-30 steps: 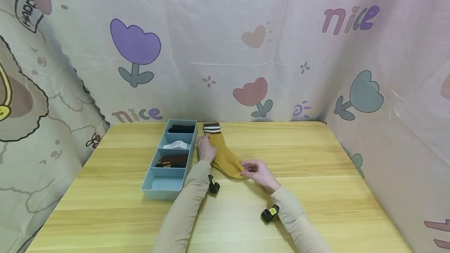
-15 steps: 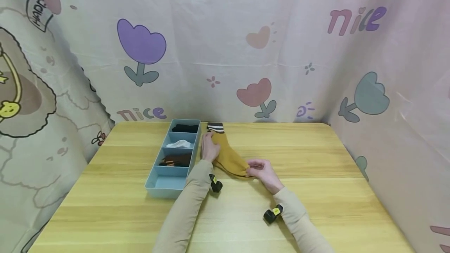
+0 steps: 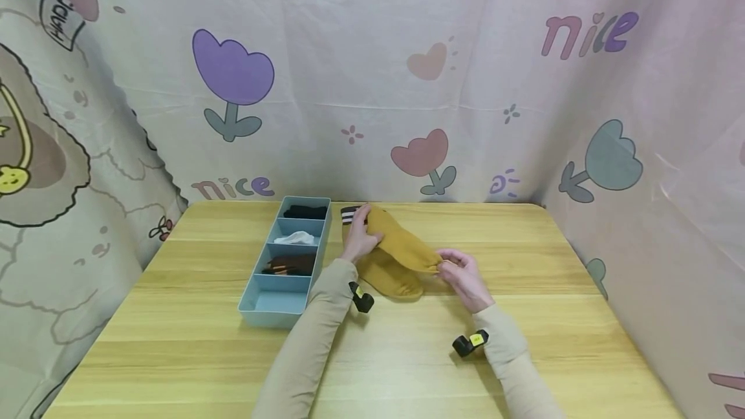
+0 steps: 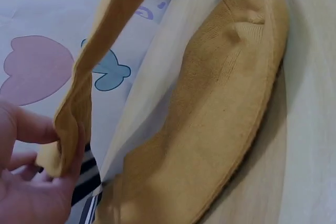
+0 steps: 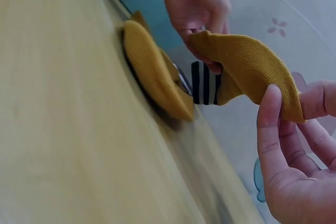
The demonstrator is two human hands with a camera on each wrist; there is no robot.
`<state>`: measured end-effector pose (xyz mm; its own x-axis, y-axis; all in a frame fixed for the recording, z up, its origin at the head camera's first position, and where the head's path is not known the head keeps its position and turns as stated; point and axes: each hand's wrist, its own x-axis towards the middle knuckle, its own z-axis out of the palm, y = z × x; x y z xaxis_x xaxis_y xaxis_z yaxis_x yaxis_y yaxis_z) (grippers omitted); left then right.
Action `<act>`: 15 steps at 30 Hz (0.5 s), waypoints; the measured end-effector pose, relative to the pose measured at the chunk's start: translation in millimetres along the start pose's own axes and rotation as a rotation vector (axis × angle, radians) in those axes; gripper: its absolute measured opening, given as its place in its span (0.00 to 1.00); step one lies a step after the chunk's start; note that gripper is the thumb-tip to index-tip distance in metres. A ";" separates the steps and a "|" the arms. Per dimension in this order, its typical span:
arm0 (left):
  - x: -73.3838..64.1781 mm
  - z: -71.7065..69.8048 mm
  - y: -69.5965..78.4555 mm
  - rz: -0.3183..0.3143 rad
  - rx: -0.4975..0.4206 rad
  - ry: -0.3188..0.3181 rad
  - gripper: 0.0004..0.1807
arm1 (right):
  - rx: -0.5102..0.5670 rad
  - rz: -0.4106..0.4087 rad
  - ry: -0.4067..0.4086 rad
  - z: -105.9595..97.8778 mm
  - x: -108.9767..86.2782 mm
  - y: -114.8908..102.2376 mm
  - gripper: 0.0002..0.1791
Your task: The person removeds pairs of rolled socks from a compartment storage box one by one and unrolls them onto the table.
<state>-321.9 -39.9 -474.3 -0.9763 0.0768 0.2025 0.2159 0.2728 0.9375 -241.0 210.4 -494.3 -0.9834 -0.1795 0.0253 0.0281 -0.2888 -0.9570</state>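
Observation:
Two mustard socks with dark, white-striped cuffs are in view. One sock (image 3: 410,247) is raised off the other, stretched between both hands. My left hand (image 3: 361,238) pinches it near the heel, just below the striped cuff (image 5: 206,83). At the toe end, my right hand (image 3: 465,279) pinches the tip between thumb and finger, as the right wrist view shows. The other sock (image 4: 210,124) lies flat on the table beneath, its toe (image 3: 401,286) pointing toward the right front. Part of its leg is hidden behind my left hand.
Left of the socks stands a blue-grey divided box (image 3: 273,320). Its compartments hold a black folded item (image 3: 305,212), a white cloth item (image 3: 295,238) and a brown bundle (image 3: 291,264); the front one is bare. A patterned curtain (image 3: 349,83) hangs behind the wooden table (image 3: 407,367).
The upper sock has been lifted away from the lower one, which now shows beneath it. My right hand moved right and up with the toe; my left hand shifted slightly right.

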 end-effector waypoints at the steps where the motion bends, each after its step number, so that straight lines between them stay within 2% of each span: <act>1: 0.8 1.6 0.1 0.006 -0.016 -0.024 0.43 | 0.009 -0.003 0.003 -3.0 -0.5 -0.8 0.18; 6: 4.9 11.0 -4.9 0.014 -0.079 -0.103 0.47 | 0.011 -0.013 0.019 -17.0 -2.0 -2.5 0.19; 8: 5.9 15.4 -9.1 0.023 -0.061 -0.121 0.47 | -0.017 -0.015 0.053 -21.1 -2.5 -2.0 0.18; 11: 5.8 22.4 -15.0 0.067 0.083 -0.125 0.46 | -0.107 0.000 0.102 -25.2 -3.6 -0.8 0.18; 15: -0.3 31.0 -14.4 0.078 0.409 -0.111 0.42 | -0.288 0.031 0.141 -26.7 -5.2 -0.2 0.22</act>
<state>-324.2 -14.1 -496.6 -0.9540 0.2084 0.2156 0.2992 0.6181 0.7270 -240.6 236.5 -502.0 -0.9986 -0.0457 -0.0258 0.0260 -0.0032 -0.9997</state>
